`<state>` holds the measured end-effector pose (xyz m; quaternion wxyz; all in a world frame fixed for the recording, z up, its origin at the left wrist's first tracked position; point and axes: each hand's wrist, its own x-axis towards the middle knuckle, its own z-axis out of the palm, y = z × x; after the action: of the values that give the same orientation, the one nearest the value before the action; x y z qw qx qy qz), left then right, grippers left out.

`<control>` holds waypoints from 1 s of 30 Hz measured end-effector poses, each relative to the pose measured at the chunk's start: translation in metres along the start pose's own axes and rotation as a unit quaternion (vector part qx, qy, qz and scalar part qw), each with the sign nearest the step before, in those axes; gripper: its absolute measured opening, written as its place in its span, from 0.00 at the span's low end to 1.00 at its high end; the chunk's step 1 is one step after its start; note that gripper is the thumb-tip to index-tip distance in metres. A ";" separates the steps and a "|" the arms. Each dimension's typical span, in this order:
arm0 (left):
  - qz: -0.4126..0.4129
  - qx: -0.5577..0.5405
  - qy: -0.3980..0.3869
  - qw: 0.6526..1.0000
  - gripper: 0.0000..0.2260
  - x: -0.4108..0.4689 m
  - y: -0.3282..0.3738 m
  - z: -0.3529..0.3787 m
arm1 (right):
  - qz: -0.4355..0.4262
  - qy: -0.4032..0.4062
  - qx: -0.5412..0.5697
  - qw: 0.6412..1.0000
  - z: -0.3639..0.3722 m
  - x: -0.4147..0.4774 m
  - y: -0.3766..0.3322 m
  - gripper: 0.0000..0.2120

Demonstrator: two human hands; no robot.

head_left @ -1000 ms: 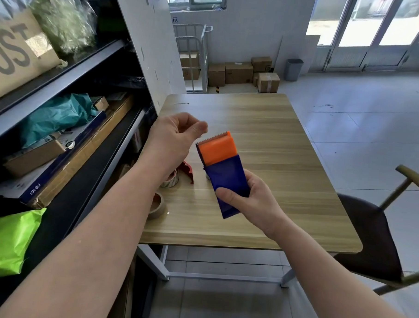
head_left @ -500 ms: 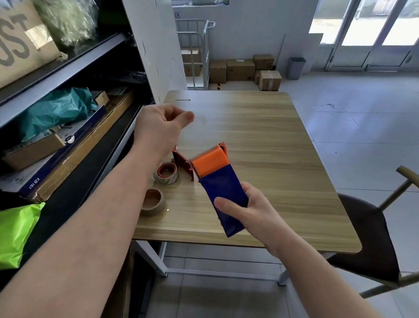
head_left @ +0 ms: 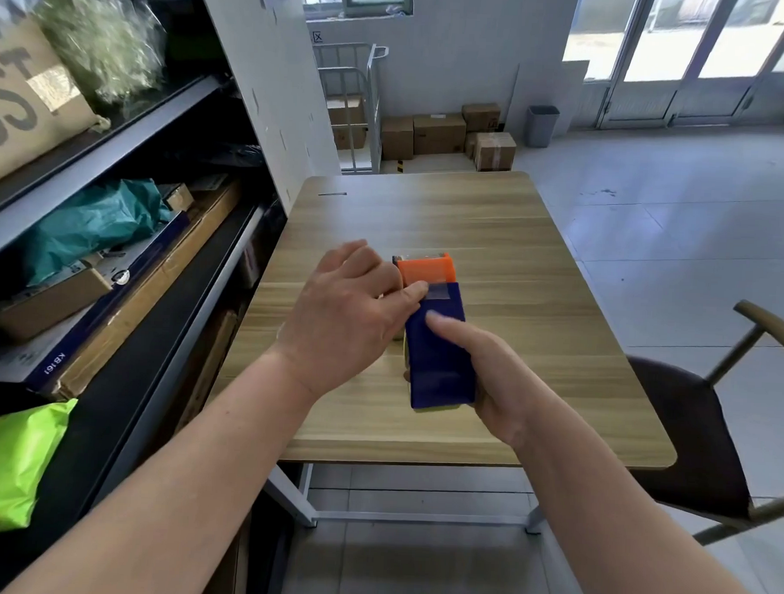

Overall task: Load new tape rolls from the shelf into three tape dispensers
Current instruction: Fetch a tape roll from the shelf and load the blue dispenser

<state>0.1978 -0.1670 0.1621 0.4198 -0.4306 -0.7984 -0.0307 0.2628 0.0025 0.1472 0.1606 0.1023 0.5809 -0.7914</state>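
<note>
We held the tape dispenser [head_left: 437,343] above the wooden table [head_left: 558,349], approx. mid-table and toward its near edge. It had a blue body with an orange blade end pointing far.

Risks, as we judged them:
1. Cut to the left thumb. The thumb tip lay just beside the orange blade end, and a slide fwd over the toothed edge would have caused it.
2. Tape end lost. A small clear strip showed on the blue body next to the thumb. If it wasn't pressed flat it could have lifted or folded onto itself, so re-threading would have been req'd.
3. Dropped dispenser. The grip was one-handed from the right side only, so downward pressure from the left hand could have twisted the dispenser out of that grip.

Hand pose:
- Right hand [head_left: 498,382]: wrapped on the near-right part of the blue body. The fingers were clamped on the dispenser, w/ the thumb laid flat across the top face.
- Left hand [head_left: 349,317]: came in from the left, back of hand up, fingers curled together. The thumb pressed on the dispenser at the blue/orange junction. We could not tell whether the hidden fingers pinched anything.

No other dispensers or rolls were visible. The shelf [head_left: 133,119] stood left of the table.
</note>
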 end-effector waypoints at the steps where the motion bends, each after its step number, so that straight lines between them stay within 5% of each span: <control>1: 0.008 -0.003 0.006 1.000 0.09 0.002 0.001 -0.001 | 0.001 0.005 0.019 1.000 0.001 0.001 0.000 0.17; 8: 0.062 0.008 -0.031 0.998 0.12 0.002 0.003 0.000 | 0.019 0.124 -0.012 0.992 0.001 0.012 0.005 0.24; 11: -0.083 -0.107 0.006 0.991 0.13 0.007 0.012 -0.006 | -0.001 0.160 -0.009 0.987 -0.001 0.014 0.004 0.23; 13: -0.279 -0.180 -0.007 0.943 0.10 0.019 0.017 -0.015 | -0.024 0.170 -0.013 0.985 -0.005 0.017 0.005 0.24; 15: -0.449 -0.273 -0.082 0.847 0.10 0.030 0.017 -0.018 | -0.043 0.173 -0.032 0.983 -0.006 0.018 0.005 0.25; 18: -0.574 -0.403 -0.118 0.703 0.13 0.041 0.016 -0.016 | -0.072 0.179 -0.042 0.980 -0.004 0.020 0.005 0.25; 24: -0.644 -0.452 -0.098 0.609 0.12 0.048 0.020 -0.014 | -0.109 0.203 -0.051 0.972 -0.004 0.022 0.010 0.23; 30: -0.651 -0.493 -0.083 0.571 0.09 0.053 0.019 -0.014 | -0.130 0.223 -0.091 0.962 -0.007 0.029 0.013 0.22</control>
<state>0.2060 -0.1257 0.2022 -0.0590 0.0648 -0.7559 -0.6488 0.2410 0.0019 0.1233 -0.0690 0.1847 0.6800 -0.7062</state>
